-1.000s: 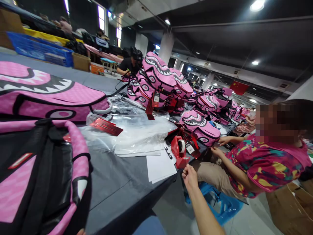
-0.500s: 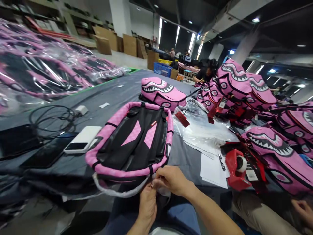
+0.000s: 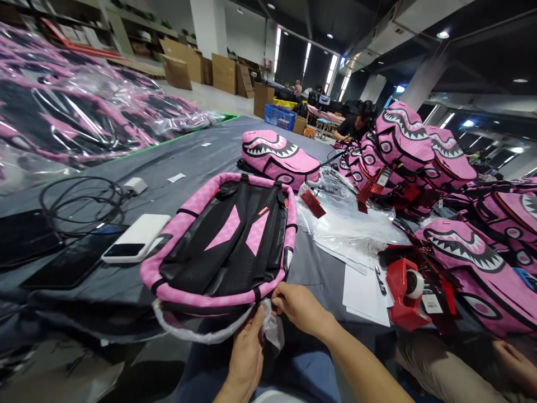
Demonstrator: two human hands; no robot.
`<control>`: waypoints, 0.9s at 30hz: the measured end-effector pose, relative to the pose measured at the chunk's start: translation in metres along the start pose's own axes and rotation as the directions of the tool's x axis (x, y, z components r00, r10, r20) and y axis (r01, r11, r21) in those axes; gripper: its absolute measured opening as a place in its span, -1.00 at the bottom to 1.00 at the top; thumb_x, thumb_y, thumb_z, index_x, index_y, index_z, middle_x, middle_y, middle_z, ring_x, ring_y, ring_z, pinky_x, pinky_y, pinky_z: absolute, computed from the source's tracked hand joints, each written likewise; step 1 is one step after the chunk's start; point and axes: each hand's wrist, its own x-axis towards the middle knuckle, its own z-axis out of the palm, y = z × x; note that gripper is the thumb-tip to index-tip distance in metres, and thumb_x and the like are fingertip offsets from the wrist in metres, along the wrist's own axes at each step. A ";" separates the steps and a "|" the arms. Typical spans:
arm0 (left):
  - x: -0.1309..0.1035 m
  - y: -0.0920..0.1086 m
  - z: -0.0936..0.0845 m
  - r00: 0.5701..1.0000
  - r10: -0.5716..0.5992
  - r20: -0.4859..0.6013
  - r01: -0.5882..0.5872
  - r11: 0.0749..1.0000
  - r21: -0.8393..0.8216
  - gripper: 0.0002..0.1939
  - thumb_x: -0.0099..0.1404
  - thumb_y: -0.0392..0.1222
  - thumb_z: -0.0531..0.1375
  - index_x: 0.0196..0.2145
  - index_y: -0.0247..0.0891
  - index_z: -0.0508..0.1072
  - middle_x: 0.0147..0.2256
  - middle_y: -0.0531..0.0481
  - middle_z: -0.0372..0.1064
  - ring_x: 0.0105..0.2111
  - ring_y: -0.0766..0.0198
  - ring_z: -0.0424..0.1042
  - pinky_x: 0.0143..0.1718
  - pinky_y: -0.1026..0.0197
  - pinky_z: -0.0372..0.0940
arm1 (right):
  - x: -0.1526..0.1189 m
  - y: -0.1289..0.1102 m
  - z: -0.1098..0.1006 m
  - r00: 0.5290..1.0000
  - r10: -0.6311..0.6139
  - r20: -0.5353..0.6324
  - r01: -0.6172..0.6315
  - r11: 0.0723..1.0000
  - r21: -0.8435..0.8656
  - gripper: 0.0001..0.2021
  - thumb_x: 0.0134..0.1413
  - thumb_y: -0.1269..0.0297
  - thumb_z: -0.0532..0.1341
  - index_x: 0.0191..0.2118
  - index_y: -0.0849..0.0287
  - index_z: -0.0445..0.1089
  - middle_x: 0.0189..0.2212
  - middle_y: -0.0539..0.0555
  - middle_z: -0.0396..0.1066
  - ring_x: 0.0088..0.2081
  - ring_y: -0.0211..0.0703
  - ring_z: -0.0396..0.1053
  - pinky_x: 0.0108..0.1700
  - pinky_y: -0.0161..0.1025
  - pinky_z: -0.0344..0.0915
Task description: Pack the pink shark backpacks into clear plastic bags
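A pink and black backpack lies straps up at the table's front edge. White plastic wrap hangs in a loop along its near rim. My left hand is closed on this wrap below the bag's near right corner, thumb pointing up. Just right of it, my right hand is closed with fingers curled against the bag's corner; what it pinches is too small to make out. A loose end of wrap dangles between the hands.
Left are a white power bank, a phone and coiled cable. Right are clear bags, a red tape dispenser and piled pink backpacks. Wrapped backpacks fill the far left. Another person's hand is lower right.
My hands have moved slightly apart, the left one a little down and left. More of the white wrap shows between them. The backpack's near left side has shifted slightly left in view.
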 end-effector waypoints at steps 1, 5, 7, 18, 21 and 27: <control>0.001 0.001 -0.001 1.000 0.007 -0.003 -0.007 1.000 0.004 -0.36 -0.14 0.13 0.56 -0.15 -0.25 0.59 -0.09 -0.10 0.60 0.07 0.02 0.51 0.14 0.04 0.42 | -0.001 0.003 0.002 1.000 0.004 -0.009 -0.004 0.999 0.042 -0.87 0.29 0.50 0.14 -0.24 0.14 0.38 -0.42 -0.04 0.54 -0.37 -0.24 0.48 -0.29 -0.39 0.20; 0.004 0.001 -0.004 0.998 0.023 -0.051 -0.021 0.999 0.034 -0.36 -0.18 0.11 0.58 -0.15 -0.18 0.60 -0.08 -0.03 0.60 0.14 0.05 0.46 0.22 0.07 0.35 | -0.001 0.011 0.015 0.997 0.009 -0.078 -0.010 1.000 -0.012 -0.91 0.27 0.40 0.18 -0.17 0.12 0.41 -0.43 -0.04 0.53 -0.38 -0.20 0.47 -0.32 -0.36 0.16; 0.005 0.001 -0.004 0.997 0.006 -0.083 -0.002 0.999 0.046 -0.33 -0.23 0.12 0.58 -0.16 -0.17 0.60 -0.09 -0.03 0.60 0.15 0.02 0.46 0.23 0.03 0.34 | -0.001 0.013 0.024 0.987 0.043 -0.152 -0.050 0.998 -0.043 -0.86 0.20 0.32 0.26 -0.11 0.10 0.43 -0.46 -0.05 0.51 -0.41 -0.19 0.44 -0.34 -0.35 0.11; 0.009 0.002 -0.007 0.984 -0.064 -0.166 0.076 0.995 0.063 -0.52 -0.13 -0.04 0.57 -0.25 -0.22 0.59 -0.21 -0.10 0.63 0.01 -0.08 0.56 0.08 -0.03 0.46 | -0.001 0.013 0.044 0.989 0.146 0.013 -0.132 0.850 0.510 -0.50 0.43 -0.04 -0.04 -0.50 0.15 0.25 -0.73 -0.09 0.23 -0.67 -0.33 0.16 -0.50 -0.36 0.08; 0.008 0.003 -0.004 0.987 -0.048 -0.156 0.059 0.996 0.067 -0.47 -0.20 0.00 0.59 -0.29 -0.25 0.59 -0.24 -0.12 0.63 0.00 -0.11 0.56 0.06 -0.01 0.47 | 0.011 0.018 0.034 0.969 0.105 0.221 -0.228 0.717 0.659 -0.44 0.30 -0.22 0.12 -0.50 0.19 0.30 -0.76 -0.13 0.19 -0.71 -0.39 0.05 -0.59 -0.38 -0.01; -0.008 0.006 -0.039 0.992 0.117 0.044 -0.123 0.846 0.519 -0.37 0.03 0.31 0.39 -0.02 -0.08 0.58 -0.06 -0.14 0.60 0.11 -0.21 0.49 0.09 -0.20 0.44 | 0.017 0.035 0.027 0.832 -0.077 0.549 -0.501 0.320 0.804 -0.59 0.16 0.01 0.35 -0.50 0.24 0.34 -0.85 -0.26 -0.02 -0.77 -0.50 -0.19 -0.64 -0.42 -0.18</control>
